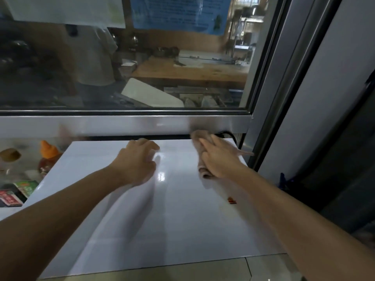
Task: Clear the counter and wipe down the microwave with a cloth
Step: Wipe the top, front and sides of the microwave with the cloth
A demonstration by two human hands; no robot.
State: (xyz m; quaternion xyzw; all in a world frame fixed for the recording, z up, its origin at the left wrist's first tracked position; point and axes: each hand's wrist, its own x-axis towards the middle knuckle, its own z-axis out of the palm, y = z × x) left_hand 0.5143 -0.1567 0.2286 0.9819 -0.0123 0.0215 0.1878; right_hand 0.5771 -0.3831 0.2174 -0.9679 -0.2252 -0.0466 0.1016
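Glossy white microwave top (172,220), right hand (221,159) pressing rumpled brown cloth (199,157)

Dim soft light, glare patch on white microwave top (162,199), motion blur, wide-angle edge bending

Blue poster (180,13), far on glass: print too blurred to read.
Green packet (26,187), left: markings unreadable.
Red packet (10,198), left: markings unreadable.
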